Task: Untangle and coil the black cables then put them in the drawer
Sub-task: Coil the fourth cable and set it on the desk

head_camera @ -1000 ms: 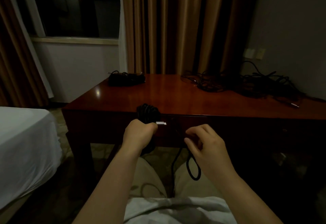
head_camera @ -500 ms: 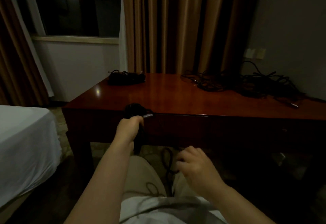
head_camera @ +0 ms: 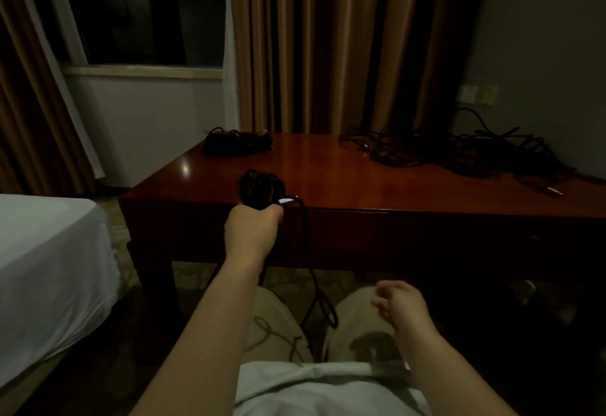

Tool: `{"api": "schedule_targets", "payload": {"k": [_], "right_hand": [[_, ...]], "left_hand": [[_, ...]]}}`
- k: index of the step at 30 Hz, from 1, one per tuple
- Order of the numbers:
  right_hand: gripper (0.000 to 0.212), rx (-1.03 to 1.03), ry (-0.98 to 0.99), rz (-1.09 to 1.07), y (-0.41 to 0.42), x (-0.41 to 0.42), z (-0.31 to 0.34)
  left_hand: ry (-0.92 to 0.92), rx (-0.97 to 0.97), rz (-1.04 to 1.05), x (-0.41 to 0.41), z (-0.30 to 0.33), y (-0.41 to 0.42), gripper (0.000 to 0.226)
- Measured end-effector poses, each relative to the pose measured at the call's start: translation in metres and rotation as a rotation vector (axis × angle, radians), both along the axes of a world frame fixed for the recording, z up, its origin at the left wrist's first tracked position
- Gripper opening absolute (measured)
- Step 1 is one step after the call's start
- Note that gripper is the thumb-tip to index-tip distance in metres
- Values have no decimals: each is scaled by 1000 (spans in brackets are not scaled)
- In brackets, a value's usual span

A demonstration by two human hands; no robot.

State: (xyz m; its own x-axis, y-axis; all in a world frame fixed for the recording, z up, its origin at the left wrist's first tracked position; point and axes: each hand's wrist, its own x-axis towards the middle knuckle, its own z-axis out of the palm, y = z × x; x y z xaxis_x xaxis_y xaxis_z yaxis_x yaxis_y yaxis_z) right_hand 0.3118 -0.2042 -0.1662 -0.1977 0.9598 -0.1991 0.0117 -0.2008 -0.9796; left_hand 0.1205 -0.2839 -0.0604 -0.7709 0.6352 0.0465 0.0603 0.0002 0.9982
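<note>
Seated person facing a dark wooden worktop. The left hand grips a coiled black cable in a closed fist, the coil standing above the knuckles at the worktop's near edge; a pale connector projects beside the thumb. A loose tail hangs from the fist down between the knees and ends in a loop. The right hand is blurred, low over the lap, fingers loosely apart and holding nothing. A finished bundle lies at the worktop's far left; a tangled heap lies at far right. The drawer front appears closed. Judgement: the cable is light, limp and springy, so loops tend to slip open; hold across all turns at one point, and take the tail near its end loop.
</note>
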Motion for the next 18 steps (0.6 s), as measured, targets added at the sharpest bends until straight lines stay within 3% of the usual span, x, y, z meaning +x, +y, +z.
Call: {"api": "schedule_targets", "payload": {"k": [2, 4, 7, 9, 11, 15, 18], "right_hand": [[21, 234, -15, -97, -10, -11, 28], [30, 452, 26, 79, -28, -27, 62], [26, 458, 62, 351, -46, -50, 79], [22, 369, 93, 376, -44, -45, 78], [27, 416, 45, 400, -41, -30, 76], [34, 567, 206, 220, -40, -21, 104], [38, 647, 160, 128, -31, -32, 116]], "left_hand": [[161, -60, 1, 8, -4, 1, 18], [288, -88, 4, 20, -3, 3, 18], [371, -63, 15, 27, 2, 2, 23], [377, -50, 48, 16, 7, -2, 21], [381, -94, 20, 5, 7, -6, 10], [152, -174, -395, 22, 4, -23, 22], [-195, 44, -686, 47, 3, -36, 18]]}}
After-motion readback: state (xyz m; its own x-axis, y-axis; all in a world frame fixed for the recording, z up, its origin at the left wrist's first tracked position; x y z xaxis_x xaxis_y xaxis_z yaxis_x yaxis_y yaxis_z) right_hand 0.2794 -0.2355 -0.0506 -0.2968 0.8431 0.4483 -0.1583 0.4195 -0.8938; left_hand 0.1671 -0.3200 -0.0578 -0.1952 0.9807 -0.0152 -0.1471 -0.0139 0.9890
